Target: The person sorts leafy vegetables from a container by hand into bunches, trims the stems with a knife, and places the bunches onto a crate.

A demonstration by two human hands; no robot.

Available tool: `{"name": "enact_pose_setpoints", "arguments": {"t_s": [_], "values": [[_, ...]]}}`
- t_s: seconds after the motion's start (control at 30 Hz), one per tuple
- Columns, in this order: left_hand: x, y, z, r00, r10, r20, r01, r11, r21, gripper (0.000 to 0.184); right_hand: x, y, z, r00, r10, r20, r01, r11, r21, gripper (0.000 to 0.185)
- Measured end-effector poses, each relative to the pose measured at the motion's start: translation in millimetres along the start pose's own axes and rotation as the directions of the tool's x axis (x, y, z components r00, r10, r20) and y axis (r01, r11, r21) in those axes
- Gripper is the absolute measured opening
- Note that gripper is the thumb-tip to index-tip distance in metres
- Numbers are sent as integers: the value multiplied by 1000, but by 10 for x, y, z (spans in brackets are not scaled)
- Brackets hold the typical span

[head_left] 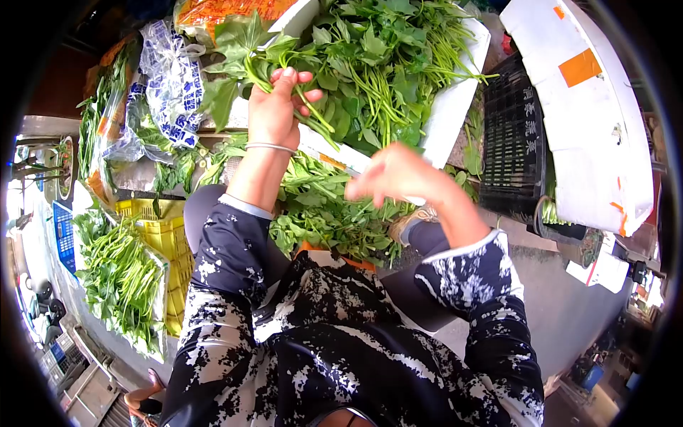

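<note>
My left hand (279, 107), with a band at the wrist, is closed around a few leafy green stems (254, 73). Their broad leaves fan out to the left, and the stem ends hang down past the fingers. My right hand (395, 174) is in the middle, over the edge of a white foam box (455, 107); motion smears its fingers, so I cannot make out what, if anything, they hold. A heap of long-stemmed greens (377, 71) fills the box. Below, between my legs, lies a second pile of greens (324, 213).
On the left, bundled greens (117, 277) lie by a yellow crate (178, 263). Printed plastic bags (171, 78) with greens are at the upper left. A black crate (512, 135) and a large white foam box (590, 107) stand on the right.
</note>
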State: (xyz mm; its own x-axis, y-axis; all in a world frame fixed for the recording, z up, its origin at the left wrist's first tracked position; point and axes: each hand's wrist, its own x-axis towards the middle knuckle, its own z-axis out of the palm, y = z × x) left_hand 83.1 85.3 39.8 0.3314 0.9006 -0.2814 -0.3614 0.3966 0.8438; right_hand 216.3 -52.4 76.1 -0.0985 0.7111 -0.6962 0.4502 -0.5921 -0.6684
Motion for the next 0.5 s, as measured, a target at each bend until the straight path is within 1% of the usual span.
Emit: {"name": "enact_pose_setpoints", "arguments": {"t_s": [0.03,0.07,0.1,0.13,0.17,0.23,0.27,0.33,0.37,0.4,0.47,0.5], "values": [[7,-13,-14,999,-34,2,35,999,-11,8,148,151,-110,956,-19,-293,-2,997,-72,23],[14,-25,-29,998,-67,5,67,998,-21,8,346,370,-213,828,-58,-558,-26,990,-141,26],[16,-37,-40,998,-67,10,67,998,-19,8,478,530,-309,719,-152,-678,-81,950,-300,26],[25,-44,-50,993,-118,15,119,992,-43,10,579,660,-388,593,-269,-759,-162,884,-439,25],[35,-34,-55,986,-167,18,168,983,-68,14,658,769,-444,589,-274,-760,-158,884,-441,25],[40,4,-64,985,-170,23,172,982,-75,17,728,815,-498,700,-228,-677,-145,883,-447,20],[35,13,-77,983,-183,29,185,979,-83,19,745,854,-538,703,-232,-673,-141,881,-451,20],[35,33,-105,981,-191,25,192,975,-109,22,648,735,-607,744,-115,-658,-197,903,-381,16],[42,39,-118,979,-204,27,206,970,-128,21,631,743,-652,720,-136,-681,-199,899,-390,14],[50,45,-132,976,-216,30,218,965,-146,21,621,773,-698,721,-139,-679,-200,897,-395,14],[64,41,-163,974,-224,43,228,959,-170,21,604,867,-791,733,-176,-657,-126,914,-385,13],[67,42,-168,970,-239,35,242,954,-177,20,579,877,-824,712,-213,-669,-51,935,-351,14]]}}
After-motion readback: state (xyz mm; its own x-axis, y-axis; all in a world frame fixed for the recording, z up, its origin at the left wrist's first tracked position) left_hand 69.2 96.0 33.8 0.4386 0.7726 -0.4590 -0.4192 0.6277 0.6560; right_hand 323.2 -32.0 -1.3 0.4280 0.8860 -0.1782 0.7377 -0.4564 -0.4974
